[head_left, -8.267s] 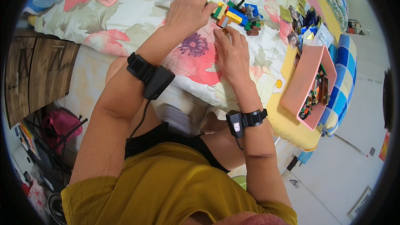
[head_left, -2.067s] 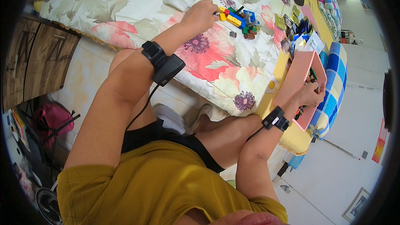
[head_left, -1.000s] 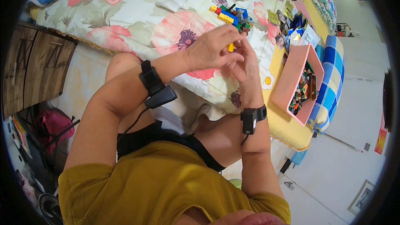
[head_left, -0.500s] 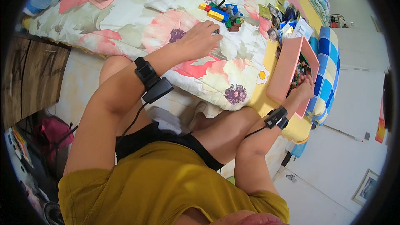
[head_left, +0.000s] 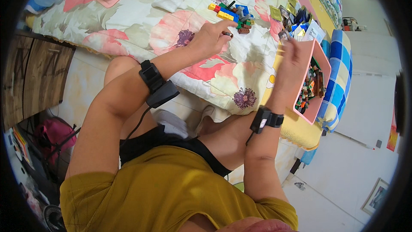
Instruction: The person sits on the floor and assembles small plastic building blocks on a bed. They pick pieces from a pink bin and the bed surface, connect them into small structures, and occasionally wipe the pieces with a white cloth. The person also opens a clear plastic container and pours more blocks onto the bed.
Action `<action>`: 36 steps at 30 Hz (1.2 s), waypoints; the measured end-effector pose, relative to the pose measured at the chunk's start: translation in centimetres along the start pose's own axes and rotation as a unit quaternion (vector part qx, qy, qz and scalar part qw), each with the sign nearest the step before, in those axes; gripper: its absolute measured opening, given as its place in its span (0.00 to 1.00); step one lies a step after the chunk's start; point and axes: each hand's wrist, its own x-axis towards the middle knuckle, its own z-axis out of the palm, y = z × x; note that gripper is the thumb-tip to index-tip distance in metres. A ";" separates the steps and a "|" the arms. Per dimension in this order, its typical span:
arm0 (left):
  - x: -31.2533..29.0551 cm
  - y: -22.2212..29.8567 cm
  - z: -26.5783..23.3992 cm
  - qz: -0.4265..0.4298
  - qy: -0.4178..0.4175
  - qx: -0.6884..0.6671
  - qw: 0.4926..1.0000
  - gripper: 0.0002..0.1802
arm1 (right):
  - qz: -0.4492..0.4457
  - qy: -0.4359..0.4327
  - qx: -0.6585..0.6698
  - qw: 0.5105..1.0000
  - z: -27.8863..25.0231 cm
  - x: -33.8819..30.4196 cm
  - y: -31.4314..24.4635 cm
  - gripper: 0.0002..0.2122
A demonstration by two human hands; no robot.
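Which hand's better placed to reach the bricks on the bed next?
Probably your left hand: it's beside those bricks, holding a dark piece. Your right hand is nearer the pink bin.

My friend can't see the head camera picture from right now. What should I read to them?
A person's left hand holds a small dark piece over a flowered bedspread, near a cluster of colourful toy bricks. The right hand, blurred, is by a pink bin with more small pieces inside.

We've got a mustard short-sleeved top point(head_left: 171, 184), black shorts point(head_left: 205, 153), boxy black wrist units point(head_left: 163, 96) strapped on, dark cables point(head_left: 136, 128) trailing!
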 end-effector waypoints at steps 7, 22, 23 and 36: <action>0.7 0.4 -1.6 -0.226 -0.112 -0.283 0.925 0.28 | -0.064 -0.245 -0.005 0.967 7.2 -4.9 -2.7 0.12; 4.3 -4.5 -3.1 0.098 0.083 0.271 0.954 0.30 | 0.001 0.369 -0.199 0.908 -9.3 2.8 2.2 0.09; 4.4 -5.0 -3.0 0.049 0.054 0.293 0.953 0.31 | 0.040 0.374 -0.178 0.909 -10.3 2.6 2.7 0.09; 4.2 -3.9 -3.0 -0.016 0.128 0.189 0.973 0.21 | 0.115 0.278 -0.384 0.873 -11.2 2.6 5.4 0.12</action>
